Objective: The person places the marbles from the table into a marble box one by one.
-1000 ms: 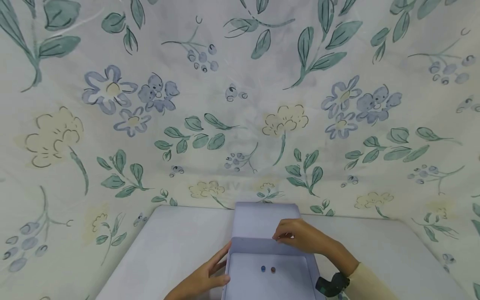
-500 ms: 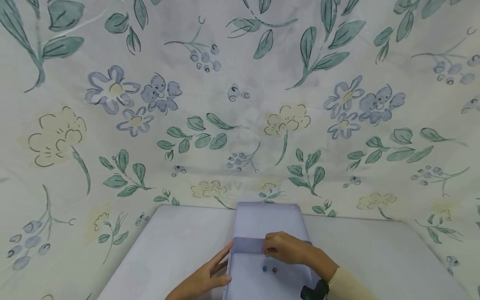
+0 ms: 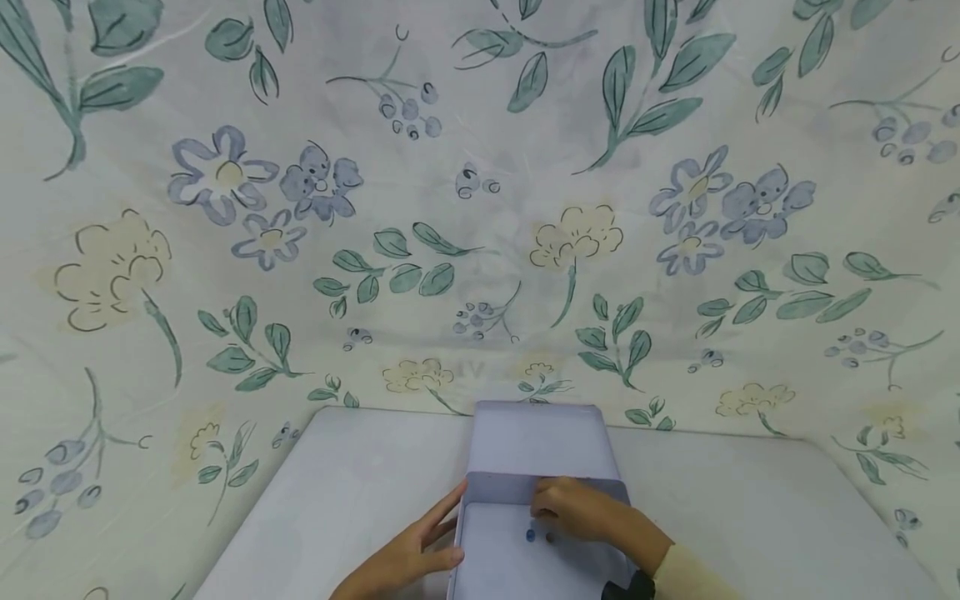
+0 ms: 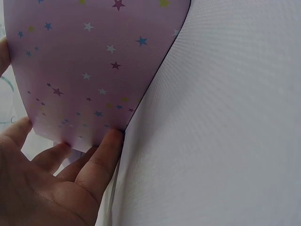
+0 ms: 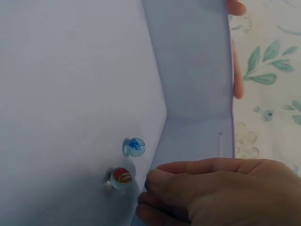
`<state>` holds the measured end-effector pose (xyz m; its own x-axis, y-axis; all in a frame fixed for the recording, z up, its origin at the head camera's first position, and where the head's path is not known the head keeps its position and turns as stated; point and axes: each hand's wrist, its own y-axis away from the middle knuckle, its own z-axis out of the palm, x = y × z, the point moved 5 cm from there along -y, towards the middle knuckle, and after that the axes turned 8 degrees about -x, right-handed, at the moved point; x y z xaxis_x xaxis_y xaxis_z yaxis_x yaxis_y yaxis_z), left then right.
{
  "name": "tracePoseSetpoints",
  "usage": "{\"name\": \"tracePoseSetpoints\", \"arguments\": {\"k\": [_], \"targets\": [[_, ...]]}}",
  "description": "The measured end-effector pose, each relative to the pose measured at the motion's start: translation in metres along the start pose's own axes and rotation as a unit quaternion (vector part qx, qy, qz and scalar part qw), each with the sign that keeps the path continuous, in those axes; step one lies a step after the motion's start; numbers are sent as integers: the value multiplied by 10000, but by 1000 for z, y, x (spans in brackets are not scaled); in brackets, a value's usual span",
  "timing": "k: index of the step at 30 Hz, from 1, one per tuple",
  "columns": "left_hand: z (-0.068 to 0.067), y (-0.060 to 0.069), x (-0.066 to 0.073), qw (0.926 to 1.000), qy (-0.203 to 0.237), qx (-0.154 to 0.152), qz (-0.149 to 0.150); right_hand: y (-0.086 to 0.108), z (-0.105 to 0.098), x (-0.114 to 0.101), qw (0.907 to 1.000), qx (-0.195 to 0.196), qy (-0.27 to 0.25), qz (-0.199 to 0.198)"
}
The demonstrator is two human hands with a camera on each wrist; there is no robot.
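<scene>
A pale lilac box [image 3: 502,489] with its lid folded back lies on the white table. Inside it, a blue marble [image 3: 530,536] [image 5: 136,147] and a red-brown marble [image 3: 550,538] [image 5: 121,178] rest on the floor, slightly apart. My left hand [image 3: 405,554] [image 4: 51,183] touches the box's outer left side with extended fingers; in the left wrist view that side is pink with stars [image 4: 94,61]. Over the box floor, beside the marbles and near the back wall, my right hand [image 3: 573,508] [image 5: 221,193] pinches a small dark thing, mostly hidden by its fingertips.
The raised lid panel [image 3: 540,437] extends behind the box's back wall. White table surface [image 3: 375,467] spreads to both sides. Floral cloth [image 3: 495,275] hangs beyond the table's far edge. A dark wrist device [image 3: 632,586] is on the right wrist.
My right hand has come from above the back wall down and slightly left, into the box near the marbles. My left hand keeps its place on the side.
</scene>
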<state>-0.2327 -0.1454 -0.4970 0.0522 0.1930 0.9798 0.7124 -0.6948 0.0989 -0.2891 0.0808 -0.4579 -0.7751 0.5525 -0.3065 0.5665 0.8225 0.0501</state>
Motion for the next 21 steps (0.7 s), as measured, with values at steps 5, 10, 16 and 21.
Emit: {"name": "tracePoseSetpoints", "arguments": {"k": [5,10,16,21], "targets": [[-2,0,2,9999,-102,-38,59,-2,2,1,10000,16,17,-22],[-3,-1,4,9999,-108,-54,87,-2,2,1,10000,37,27,-64],[0,0,2,9998,52,-113,130,-2,8,5,9999,-128,-27,14],[0,-1,1,9999,53,-83,124,-2,9,3,9998,-165,70,0]]}}
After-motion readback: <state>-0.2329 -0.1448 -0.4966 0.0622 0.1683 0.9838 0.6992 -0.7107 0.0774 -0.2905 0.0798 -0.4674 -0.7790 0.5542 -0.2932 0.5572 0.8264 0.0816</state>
